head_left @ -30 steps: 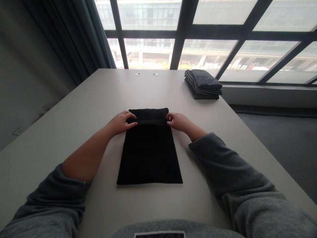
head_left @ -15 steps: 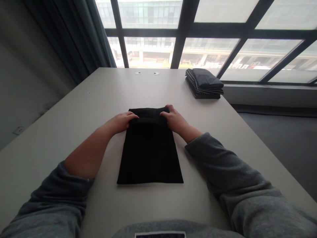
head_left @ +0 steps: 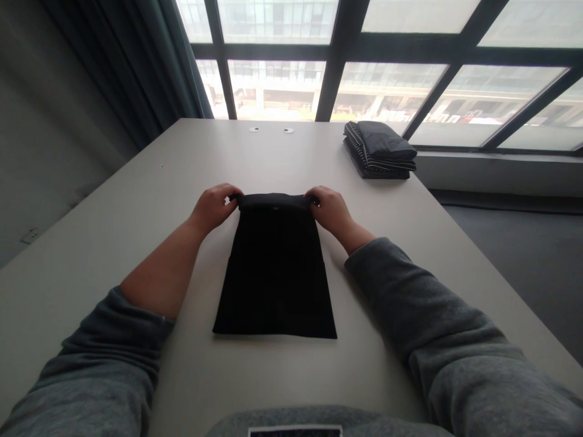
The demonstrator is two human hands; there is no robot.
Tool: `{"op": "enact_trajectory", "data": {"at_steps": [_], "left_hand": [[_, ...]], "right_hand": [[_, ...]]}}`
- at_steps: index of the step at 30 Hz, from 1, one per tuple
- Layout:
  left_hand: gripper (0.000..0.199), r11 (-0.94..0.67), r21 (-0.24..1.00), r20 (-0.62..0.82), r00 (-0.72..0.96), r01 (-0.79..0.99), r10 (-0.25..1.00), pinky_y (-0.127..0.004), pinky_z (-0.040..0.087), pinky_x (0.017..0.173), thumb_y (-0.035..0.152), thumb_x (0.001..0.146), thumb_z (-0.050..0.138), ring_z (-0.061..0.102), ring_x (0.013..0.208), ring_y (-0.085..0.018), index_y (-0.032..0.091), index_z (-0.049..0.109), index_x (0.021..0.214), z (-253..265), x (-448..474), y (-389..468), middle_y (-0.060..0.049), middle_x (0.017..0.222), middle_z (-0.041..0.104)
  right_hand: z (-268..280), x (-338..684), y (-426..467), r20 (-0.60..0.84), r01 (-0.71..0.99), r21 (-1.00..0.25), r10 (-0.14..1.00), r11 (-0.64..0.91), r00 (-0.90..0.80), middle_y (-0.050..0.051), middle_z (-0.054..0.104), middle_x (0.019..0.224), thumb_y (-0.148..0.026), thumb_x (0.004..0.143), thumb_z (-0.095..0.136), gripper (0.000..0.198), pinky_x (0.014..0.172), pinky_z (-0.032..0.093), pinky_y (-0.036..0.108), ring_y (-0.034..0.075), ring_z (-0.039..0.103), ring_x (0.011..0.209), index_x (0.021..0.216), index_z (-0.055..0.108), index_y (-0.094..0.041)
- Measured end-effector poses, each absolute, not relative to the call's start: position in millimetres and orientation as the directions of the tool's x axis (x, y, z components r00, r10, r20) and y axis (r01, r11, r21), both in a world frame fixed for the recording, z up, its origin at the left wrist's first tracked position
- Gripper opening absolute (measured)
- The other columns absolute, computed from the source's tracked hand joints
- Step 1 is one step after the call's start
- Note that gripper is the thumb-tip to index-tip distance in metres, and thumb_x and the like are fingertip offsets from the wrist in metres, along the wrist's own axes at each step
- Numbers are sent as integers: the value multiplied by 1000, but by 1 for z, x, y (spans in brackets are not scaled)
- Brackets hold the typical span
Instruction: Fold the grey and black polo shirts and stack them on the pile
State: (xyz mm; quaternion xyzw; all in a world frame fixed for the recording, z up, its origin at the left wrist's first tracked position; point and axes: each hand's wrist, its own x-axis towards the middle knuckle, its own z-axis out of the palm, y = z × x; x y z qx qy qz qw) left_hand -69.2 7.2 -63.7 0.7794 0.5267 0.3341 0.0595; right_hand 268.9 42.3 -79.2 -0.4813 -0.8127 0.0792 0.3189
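A folded black garment [head_left: 276,273] lies flat on the white table in front of me; its exact kind cannot be made out. Its far edge is lifted and turned over in a narrow band, with a small light mark just below it. My left hand [head_left: 215,205] pinches the far left corner between thumb and fingers. At the far right corner, my right hand [head_left: 331,209] grips the cloth the same way. The near edge of the garment rests straight on the tabletop.
A stack of folded dark clothes [head_left: 380,150], some striped, stands at the table's back right. Two round cable covers [head_left: 288,130] sit near the back edge of the table [head_left: 113,237]. Windows [head_left: 277,85] rise behind it, with a dark curtain [head_left: 136,67] at left.
Both hands have moved from lying over the cloth's far part to pinching its far corners. The far edge is now raised and turned over, and a small light mark shows.
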Motion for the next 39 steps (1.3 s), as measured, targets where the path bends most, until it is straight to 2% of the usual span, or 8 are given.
{"op": "enact_trajectory", "data": {"at_steps": [4, 9, 13, 21, 26, 30, 34, 39], "left_hand": [[27, -415, 496, 418, 209, 763, 884, -33, 55, 79, 31, 86, 60, 67, 87, -22, 21, 76, 106, -67, -70, 8, -6, 103, 75], [34, -440, 446, 168, 410, 779, 896, -37, 55, 92, 36, 79, 66, 68, 98, -23, 23, 73, 110, -81, -80, 10, -7, 117, 68], [40, -303, 412, 59, 307, 859, 950, -35, 55, 83, 37, 78, 67, 67, 85, -21, 24, 70, 116, -86, -80, 8, -6, 110, 68], [33, -148, 399, -61, 188, 905, 980, -33, 52, 79, 31, 78, 63, 71, 87, -24, 28, 71, 110, -72, -72, 3, -2, 99, 75], [34, 231, 644, -222, -111, 729, 969, -33, 56, 73, 40, 85, 60, 77, 88, -26, 21, 65, 113, -69, -64, 5, -9, 101, 79], [66, 256, 566, -152, -206, 784, 967, -38, 57, 87, 58, 80, 75, 75, 105, -33, 18, 58, 130, -77, -50, 7, -14, 111, 80], [65, 218, 579, -143, -166, 786, 976, -41, 55, 95, 56, 68, 85, 73, 112, -38, 18, 69, 119, -84, -47, 10, -14, 114, 80], [55, 174, 844, -209, 13, 507, 978, -46, 59, 96, 45, 53, 93, 75, 108, -40, 19, 78, 99, -92, -53, 13, -10, 105, 82]], "right_hand": [[-80, 269, 35, 391, 771, -417, 861, 481, -325, 8, 72, 107, -8, 83, 58, 33, 92, 50, 36, 24, 64, 96, 106, 79, -19], [-80, 268, 21, 279, 872, -196, 878, 448, -389, 15, 67, 114, -14, 86, 64, 29, 95, 49, 39, 29, 63, 103, 110, 80, -18], [-77, 266, 17, 157, 903, -130, 907, 410, -390, 13, 73, 104, -11, 85, 62, 36, 82, 48, 35, 28, 66, 94, 120, 71, -16], [-74, 264, 19, 185, 859, -329, 918, 394, -350, 6, 75, 98, -8, 83, 61, 35, 77, 47, 29, 23, 68, 88, 115, 68, -20], [-60, 280, 30, -124, 793, -571, 932, 213, -340, 6, 76, 94, -13, 89, 61, 27, 70, 52, 27, 19, 70, 77, 114, 69, -18], [-60, 288, 41, -268, 830, -557, 952, -25, -151, 9, 73, 76, -45, 103, 56, 35, 61, 53, 30, 20, 70, 60, 106, 69, -14], [-71, 277, 41, -154, 909, -408, 975, 83, -158, 16, 77, 87, -62, 95, 66, 49, 77, 55, 35, 29, 75, 83, 94, 74, -13], [-79, 265, 35, -45, 807, -572, 977, 145, -208, 14, 78, 107, -36, 86, 78, 30, 90, 53, 31, 28, 71, 103, 107, 75, -14]]}}
